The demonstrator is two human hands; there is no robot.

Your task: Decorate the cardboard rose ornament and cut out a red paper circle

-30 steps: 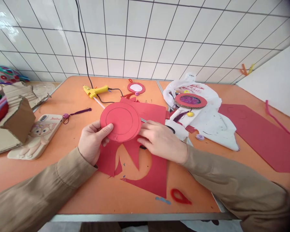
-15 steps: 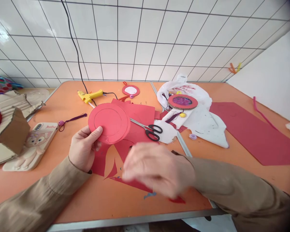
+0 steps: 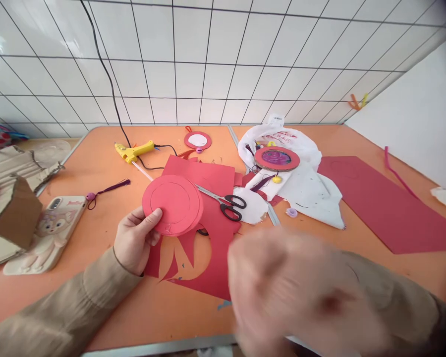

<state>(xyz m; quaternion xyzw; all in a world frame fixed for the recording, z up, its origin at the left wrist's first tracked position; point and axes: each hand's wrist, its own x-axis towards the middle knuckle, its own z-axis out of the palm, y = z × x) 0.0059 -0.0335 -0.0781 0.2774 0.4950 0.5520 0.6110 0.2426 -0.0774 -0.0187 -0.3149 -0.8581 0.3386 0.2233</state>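
My left hand grips a stack of red paper discs, thumb on top and fingers beneath. An inner circle is drawn on the top disc. My right hand is raised close to the camera and smeared by motion, so its fingers cannot be made out. Black-handled scissors lie partly open just beyond the discs, on red paper. Red paper offcuts with curved cut edges lie below the discs. Another dark handle loop peeks out under the discs.
A yellow glue gun with a black cord stands behind. Left are a phone, cardboard and a purple tassel. A white plastic bag carries a red ring ornament. Large red paper lies right.
My right hand has moved right and up toward the camera, away from the discs. My left hand still holds the discs, now slightly lower and further right in view.
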